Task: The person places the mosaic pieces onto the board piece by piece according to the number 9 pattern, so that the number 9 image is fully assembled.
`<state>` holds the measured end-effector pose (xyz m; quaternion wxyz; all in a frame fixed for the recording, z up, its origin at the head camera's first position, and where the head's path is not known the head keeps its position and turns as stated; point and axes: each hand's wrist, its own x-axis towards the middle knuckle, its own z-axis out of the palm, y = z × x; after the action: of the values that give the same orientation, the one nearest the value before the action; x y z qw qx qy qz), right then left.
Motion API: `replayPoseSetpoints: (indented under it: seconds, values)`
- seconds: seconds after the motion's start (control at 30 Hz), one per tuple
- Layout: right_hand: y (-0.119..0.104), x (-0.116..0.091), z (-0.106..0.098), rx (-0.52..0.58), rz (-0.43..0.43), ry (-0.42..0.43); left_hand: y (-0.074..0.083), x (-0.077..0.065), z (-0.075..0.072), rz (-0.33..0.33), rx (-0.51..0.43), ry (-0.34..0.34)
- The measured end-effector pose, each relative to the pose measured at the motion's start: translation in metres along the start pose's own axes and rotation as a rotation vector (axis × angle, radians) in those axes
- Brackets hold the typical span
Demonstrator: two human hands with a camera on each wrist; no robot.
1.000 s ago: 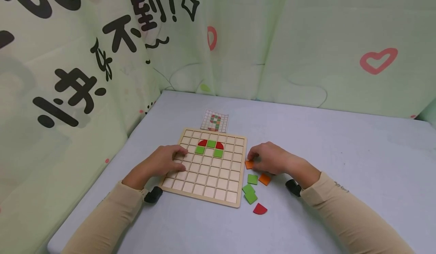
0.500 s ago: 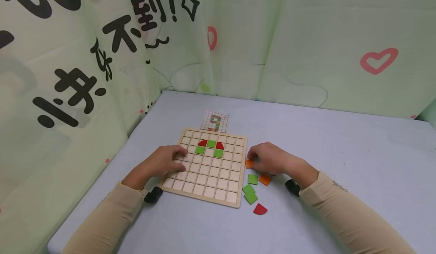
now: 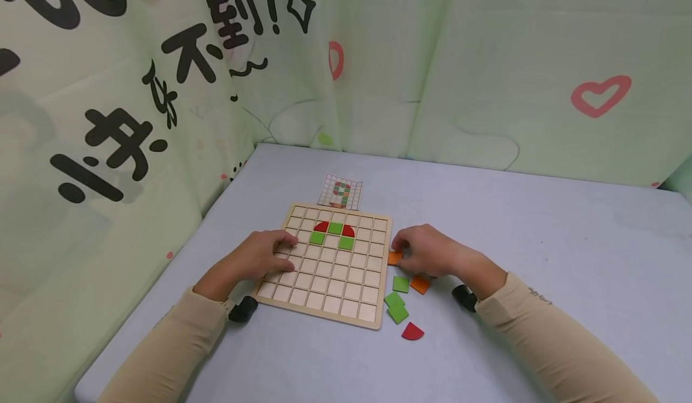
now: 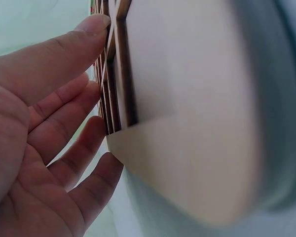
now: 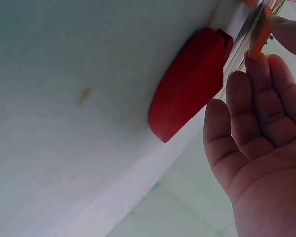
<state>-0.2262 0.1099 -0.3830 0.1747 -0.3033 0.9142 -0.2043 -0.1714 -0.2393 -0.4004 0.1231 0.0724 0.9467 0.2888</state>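
A light wooden grid board (image 3: pixel 324 268) lies on the table, with two red quarter-circles and several green squares set in its upper cells. My left hand (image 3: pixel 266 255) rests at the board's left side, thumb and fingers spread and touching it. In the left wrist view, fingertips (image 4: pixel 111 165) meet the board's edge. Beside the board's right edge, my right hand (image 3: pixel 429 250) pinches an orange square tile (image 3: pixel 395 258). The right wrist view has this tile (image 5: pixel 259 37) between thumb and a finger, the other fingers extended. A second orange tile (image 3: pixel 420 284) lies just below that hand.
Loose green tiles (image 3: pixel 398 313) and a red quarter-circle (image 3: pixel 413 331) lie right of the board. A printed pattern card (image 3: pixel 354 196) sits behind the board, showing a coloured figure on a grid. A pale curtain (image 3: pixel 486 60) borders the table's back and left.
The orange tile pinched in my right hand has shifted very slightly away from me. My left hand and the board have stayed in place.
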Motion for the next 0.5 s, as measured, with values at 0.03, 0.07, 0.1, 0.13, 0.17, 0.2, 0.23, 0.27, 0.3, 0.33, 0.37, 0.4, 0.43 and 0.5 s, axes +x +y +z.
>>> replayPoseSetpoints:
  seconds: [0.03,0.07,0.1,0.13,0.17,0.2,0.23,0.27,0.3,0.33,0.37,0.4,0.43,0.5]
  values:
    - [0.000,0.000,0.000,0.011,0.006,0.003,0.000,0.000,0.000,0.000,0.002,0.000]
    - [-0.001,-0.001,-0.001,0.019,0.011,0.007,0.000,0.000,0.000,0.000,0.002,0.000]
    - [-0.001,-0.001,-0.002,0.031,0.016,0.010,0.000,0.000,0.000,0.000,0.004,0.000]
    - [-0.002,-0.001,-0.002,0.043,0.019,0.015,0.000,0.000,0.000,0.000,0.004,0.001]
    - [-0.002,-0.001,-0.003,0.052,0.015,0.020,0.000,0.000,0.000,-0.001,0.004,0.001]
    - [-0.003,-0.001,-0.003,0.054,0.011,0.029,0.000,0.000,0.000,-0.002,0.003,0.001]
    - [-0.004,-0.001,-0.004,0.057,0.000,0.034,0.000,-0.001,0.000,-0.002,0.002,0.001]
    - [-0.004,0.000,-0.004,0.055,-0.004,0.043,0.001,-0.001,0.000,-0.003,-0.001,0.001]
    - [-0.006,0.000,-0.004,0.055,-0.008,0.048,0.001,-0.001,0.000,-0.003,-0.004,0.001]
    - [-0.007,0.000,-0.004,0.052,-0.012,0.056,0.001,-0.001,0.000,-0.004,-0.007,0.000]
    - [-0.008,0.001,-0.004,0.049,-0.019,0.061,0.001,-0.001,0.000,-0.004,-0.009,0.000]
    - [-0.009,0.001,-0.003,0.047,-0.026,0.065,0.001,-0.001,0.000,-0.004,-0.011,-0.001]
    - [-0.010,0.002,-0.003,0.047,-0.031,0.068,0.001,-0.001,0.000,-0.004,-0.013,-0.001]
    - [-0.012,0.003,-0.002,0.049,-0.035,0.072,0.000,-0.001,0.000,-0.005,-0.014,-0.001]
